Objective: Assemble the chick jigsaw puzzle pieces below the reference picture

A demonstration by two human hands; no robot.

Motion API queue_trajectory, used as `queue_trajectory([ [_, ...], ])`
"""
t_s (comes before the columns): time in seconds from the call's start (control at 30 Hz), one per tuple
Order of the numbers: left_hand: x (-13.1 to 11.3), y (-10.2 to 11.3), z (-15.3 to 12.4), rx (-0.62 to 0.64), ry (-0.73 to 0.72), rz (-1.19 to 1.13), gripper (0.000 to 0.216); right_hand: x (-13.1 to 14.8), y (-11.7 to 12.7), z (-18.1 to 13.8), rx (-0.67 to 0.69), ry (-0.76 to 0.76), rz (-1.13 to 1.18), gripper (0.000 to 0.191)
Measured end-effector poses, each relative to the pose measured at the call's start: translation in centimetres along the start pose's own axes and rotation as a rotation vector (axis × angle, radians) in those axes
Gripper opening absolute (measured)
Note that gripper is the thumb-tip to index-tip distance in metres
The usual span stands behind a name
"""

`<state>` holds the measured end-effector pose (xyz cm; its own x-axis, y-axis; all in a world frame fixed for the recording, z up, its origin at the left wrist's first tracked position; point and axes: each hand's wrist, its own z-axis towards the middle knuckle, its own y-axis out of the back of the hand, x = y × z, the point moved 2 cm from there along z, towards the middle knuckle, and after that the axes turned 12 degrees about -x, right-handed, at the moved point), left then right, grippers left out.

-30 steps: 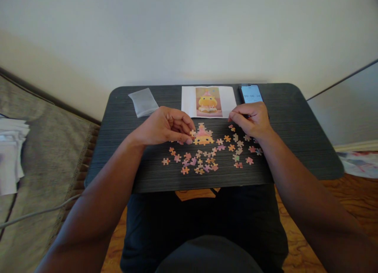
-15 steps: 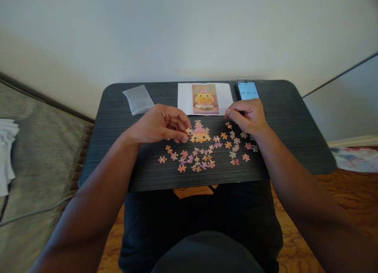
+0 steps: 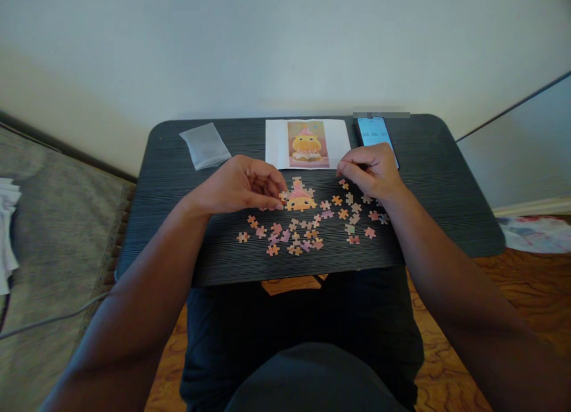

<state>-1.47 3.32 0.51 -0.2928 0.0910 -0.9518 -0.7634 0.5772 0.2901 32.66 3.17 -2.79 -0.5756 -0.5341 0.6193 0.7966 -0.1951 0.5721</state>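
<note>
The dark table (image 3: 446, 180), rounded at its corners and finely ribbed across its top, lay over the person's lap. The left hand (image 3: 236, 186) rested on it left of centre, fingers curled, thumb and forefinger pinching what looked like a small piece (image 3: 282, 195) against the left edge of the joined cluster (image 3: 300, 199). The right hand (image 3: 370, 171) sat to the right, loosely curled with its fingertips drawn together; whether it held anything could not be told.

At the far edge lay a white paper sheet (image 3: 276, 144) printed with a yellow, pink-topped figure, a glossy phone (image 3: 373, 132) to its right and a frosted plastic bag (image 3: 205, 145) to its left. The loose pieces (image 3: 294, 236), thin, matte, knobbed and notched, in orange, pink and lilac, were scattered near the cluster.

Seating that piece well probably called for lining up knob and notch first, pressing flat and gently, and steadying the cluster so that it would not slide on the ribbed top.
</note>
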Motion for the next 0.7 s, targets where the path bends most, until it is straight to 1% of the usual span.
queue_trajectory([
  [0.13,0.0,0.0,0.2,-0.05,-0.062,0.138,0.028,0.4,-0.5,0.0,0.084,0.033,0.072,0.033],
  [0.27,0.3,0.1,0.4,-0.097,-0.093,0.22,0.028,0.9,-1.4,-0.1,0.193,0.052,0.098,0.023],
  [0.37,0.5,0.2,0.6,-0.116,-0.147,0.282,0.028,1.5,-2.1,-0.2,0.259,0.058,0.124,0.017],
  [0.57,0.5,0.1,0.7,-0.15,-0.298,0.466,0.024,1.8,-2.5,-0.3,0.335,0.026,0.116,0.023],
  [0.7,0.6,0.0,0.7,-0.172,-0.343,0.504,0.018,1.6,-2.6,-0.5,0.377,0.009,0.085,0.025],
])
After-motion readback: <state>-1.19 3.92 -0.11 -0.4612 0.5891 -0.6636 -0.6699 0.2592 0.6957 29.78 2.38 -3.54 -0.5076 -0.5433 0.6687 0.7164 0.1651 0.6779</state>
